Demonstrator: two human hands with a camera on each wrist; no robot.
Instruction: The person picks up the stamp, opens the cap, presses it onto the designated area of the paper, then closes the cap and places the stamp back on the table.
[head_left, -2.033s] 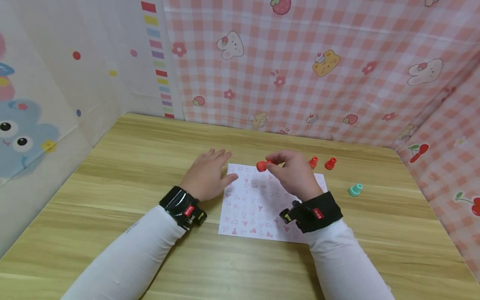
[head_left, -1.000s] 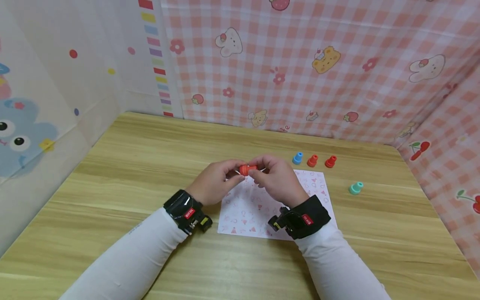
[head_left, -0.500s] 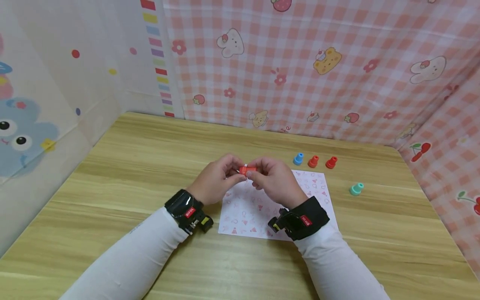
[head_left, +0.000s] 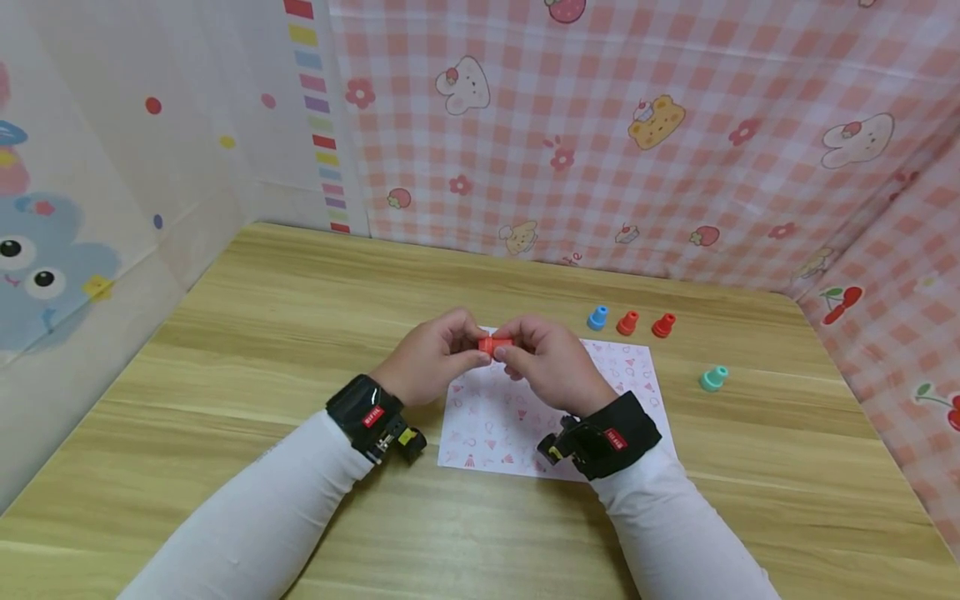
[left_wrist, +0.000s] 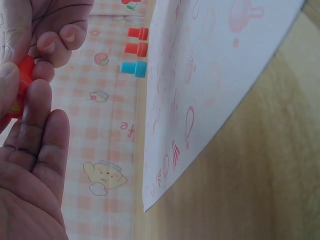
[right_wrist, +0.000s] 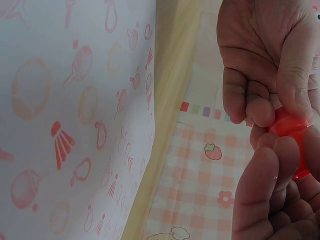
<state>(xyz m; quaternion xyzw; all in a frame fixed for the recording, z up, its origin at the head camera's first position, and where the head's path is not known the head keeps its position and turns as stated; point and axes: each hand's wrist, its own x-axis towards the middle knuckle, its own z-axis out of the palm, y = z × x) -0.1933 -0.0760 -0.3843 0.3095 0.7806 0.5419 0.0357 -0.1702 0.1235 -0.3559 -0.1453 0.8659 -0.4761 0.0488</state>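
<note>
A small red toy stamp (head_left: 496, 346) lies sideways between my two hands, above the far left part of a white paper sheet (head_left: 491, 425). My left hand (head_left: 427, 358) pinches its left end with thumb and fingertips. The right hand (head_left: 557, 362) grips the other end. Fingers cover much of the stamp (right_wrist: 287, 127) in the right wrist view, and only part of it shows in the left wrist view. Red and pale orange prints of shuttlecocks and rackets cover the paper.
Behind the sheet stand a blue stamp (head_left: 597, 318) and two red stamps (head_left: 628, 323), all upright. A teal stamp (head_left: 714, 379) stands right of the paper on the wooden table (head_left: 360, 533). Patterned cloth (head_left: 525, 125) hangs along the back and sides.
Two seconds ago my left hand lay spread by the paper's left edge while the right alone held the stamp. They came together on it, and lately have barely moved.
</note>
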